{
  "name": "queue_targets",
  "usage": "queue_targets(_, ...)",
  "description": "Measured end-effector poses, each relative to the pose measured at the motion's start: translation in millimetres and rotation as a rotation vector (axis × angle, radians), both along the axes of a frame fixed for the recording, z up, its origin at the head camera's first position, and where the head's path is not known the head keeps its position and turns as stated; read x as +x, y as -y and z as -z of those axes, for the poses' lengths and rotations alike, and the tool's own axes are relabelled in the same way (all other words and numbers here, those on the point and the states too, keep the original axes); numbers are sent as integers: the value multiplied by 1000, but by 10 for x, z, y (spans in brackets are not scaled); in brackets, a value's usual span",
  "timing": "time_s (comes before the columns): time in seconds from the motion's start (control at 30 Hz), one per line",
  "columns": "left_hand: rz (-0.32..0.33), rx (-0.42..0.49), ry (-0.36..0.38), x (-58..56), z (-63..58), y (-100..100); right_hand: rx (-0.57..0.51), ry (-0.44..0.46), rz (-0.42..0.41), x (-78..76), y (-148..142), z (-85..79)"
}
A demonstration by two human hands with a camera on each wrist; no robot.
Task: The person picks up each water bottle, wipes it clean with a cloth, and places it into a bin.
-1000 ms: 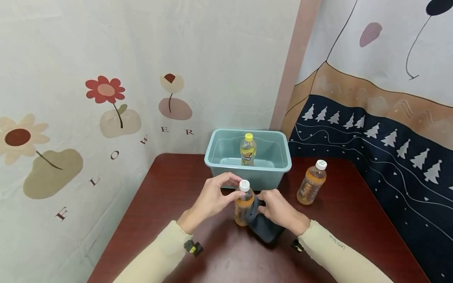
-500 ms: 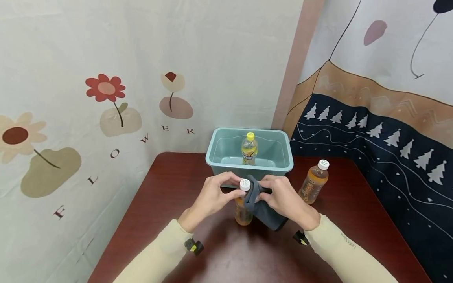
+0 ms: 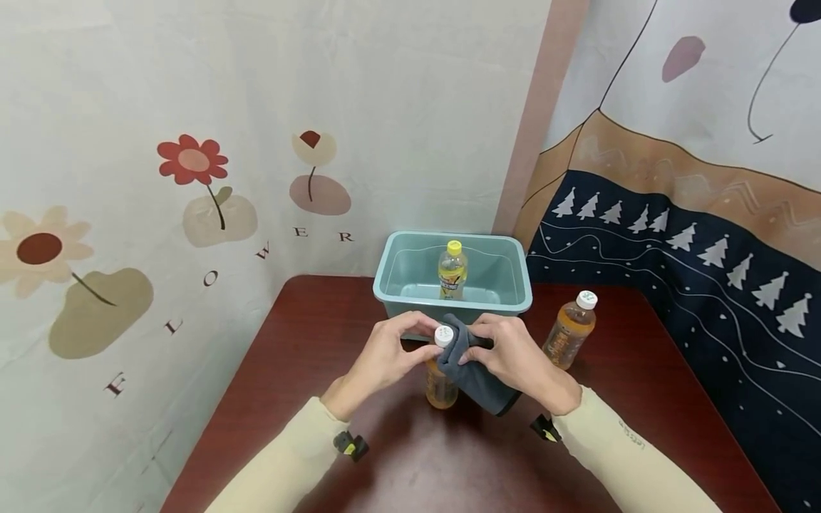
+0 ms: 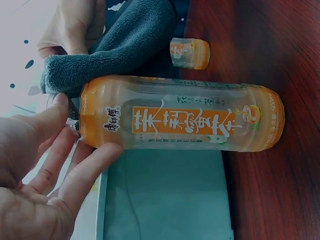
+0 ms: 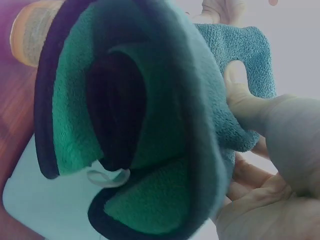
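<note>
An orange-labelled drink bottle (image 3: 441, 390) with a white cap stands upright on the table. My left hand (image 3: 385, 360) pinches it near the cap with thumb and fingers; in the left wrist view its clear body and label (image 4: 185, 117) show in full. A dark grey towel (image 3: 481, 385) is bunched in my right hand (image 3: 513, 356), thumb pressing on it. The cloth lies against the right side of the bottle's neck, and its lower end hangs down. In the right wrist view the folded towel (image 5: 200, 100) hides most of the bottle.
Behind the hands is a light blue plastic tub (image 3: 398, 296), with a yellow-capped bottle (image 3: 452, 274) standing inside. Another white-capped orange bottle (image 3: 569, 331) stands to the right on the dark red table (image 3: 308, 356). Printed curtains hang behind and at the right.
My right hand has raised the towel from the bottle's side to its neck beside the cap, lifting the hanging end. The left hand and the bottle have hardly moved.
</note>
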State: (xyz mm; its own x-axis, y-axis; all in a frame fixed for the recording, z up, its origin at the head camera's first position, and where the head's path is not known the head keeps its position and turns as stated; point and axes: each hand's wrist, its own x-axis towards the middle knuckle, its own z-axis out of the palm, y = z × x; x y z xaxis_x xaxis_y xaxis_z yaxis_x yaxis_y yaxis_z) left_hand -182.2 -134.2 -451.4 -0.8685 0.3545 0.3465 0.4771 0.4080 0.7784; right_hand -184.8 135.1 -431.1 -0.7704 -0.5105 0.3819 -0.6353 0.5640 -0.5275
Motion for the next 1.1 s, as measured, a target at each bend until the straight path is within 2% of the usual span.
queue_targets(0.4, 62, -29, 23, 45, -19, 14, 11, -3, 42, 20, -161, 32)
queue_targets(0.57, 37, -43, -5, 52, -34, 25, 17, -5, 67, 18, -262, 46)
queue_targets(0.7, 20, -2, 21, 68, -66, 32, 18, -1, 85, 19, -339, 65)
queue_targets(0.87, 13, 78, 26, 88, -197, 43, 20, 18, 103, 25, -413, 85)
queue_targets(1.1, -38, 147, -72, 50, -526, 123, 30, 40, 111, 50, -458, 105)
